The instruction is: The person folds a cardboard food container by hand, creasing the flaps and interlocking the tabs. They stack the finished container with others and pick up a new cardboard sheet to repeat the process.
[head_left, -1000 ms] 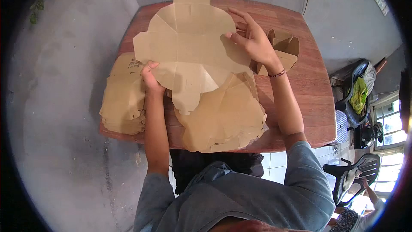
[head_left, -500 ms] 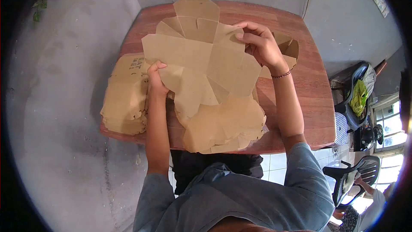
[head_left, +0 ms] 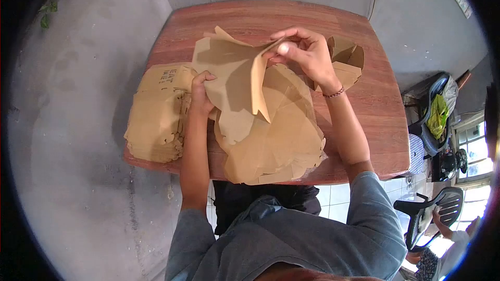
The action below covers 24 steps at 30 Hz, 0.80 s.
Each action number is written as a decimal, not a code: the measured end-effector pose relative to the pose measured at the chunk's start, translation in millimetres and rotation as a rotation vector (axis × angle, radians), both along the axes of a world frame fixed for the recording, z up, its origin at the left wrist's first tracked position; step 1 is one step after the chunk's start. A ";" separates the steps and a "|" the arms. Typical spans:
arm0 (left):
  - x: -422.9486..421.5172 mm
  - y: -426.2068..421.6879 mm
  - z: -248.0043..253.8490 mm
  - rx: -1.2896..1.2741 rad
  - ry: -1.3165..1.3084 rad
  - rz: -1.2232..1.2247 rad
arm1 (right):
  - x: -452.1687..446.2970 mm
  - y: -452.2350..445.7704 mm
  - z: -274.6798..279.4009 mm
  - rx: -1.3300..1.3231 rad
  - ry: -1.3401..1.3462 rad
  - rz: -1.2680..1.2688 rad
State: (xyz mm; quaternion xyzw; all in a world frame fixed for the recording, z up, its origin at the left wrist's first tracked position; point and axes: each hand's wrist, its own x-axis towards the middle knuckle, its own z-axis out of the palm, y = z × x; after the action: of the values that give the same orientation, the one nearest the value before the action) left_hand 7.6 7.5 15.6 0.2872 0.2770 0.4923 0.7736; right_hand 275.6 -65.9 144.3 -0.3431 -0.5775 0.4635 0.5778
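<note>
A brown cardboard box blank [head_left: 226, 75] is held up above the table between my two hands. My left hand [head_left: 202, 92] is closed on its left edge, thumb on the near face. At the upper right, my right hand [head_left: 304, 52] pinches the blank's right side, which is bent up along a crease. Beneath it lies a stack of flat cardboard blanks [head_left: 281, 143] at the table's front edge. Behind my right wrist stands a folded open cardboard box [head_left: 348, 70].
Another stack of cardboard blanks [head_left: 156, 119], with printed lettering, lies at the left of the wooden table [head_left: 380, 125]. Grey walls bound the table's far and left sides. Chairs [head_left: 442, 208] and another person [head_left: 453, 244] are at the right.
The blank was spread flat and facing me; now its right side is folded up along a crease. My right hand has shifted slightly left, and the blank sits lower.
</note>
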 end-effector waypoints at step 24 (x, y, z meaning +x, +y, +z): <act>-5.7 -9.7 -33.6 0.670 -0.391 -0.237 | -27.0 -30.3 2.9 0.817 -0.725 -0.080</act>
State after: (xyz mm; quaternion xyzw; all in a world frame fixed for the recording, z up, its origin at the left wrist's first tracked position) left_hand 1.9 -2.2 -18.0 0.4545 -0.0861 0.5083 0.7264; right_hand 248.7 -96.2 147.2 -0.2504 -0.8592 0.0311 0.4451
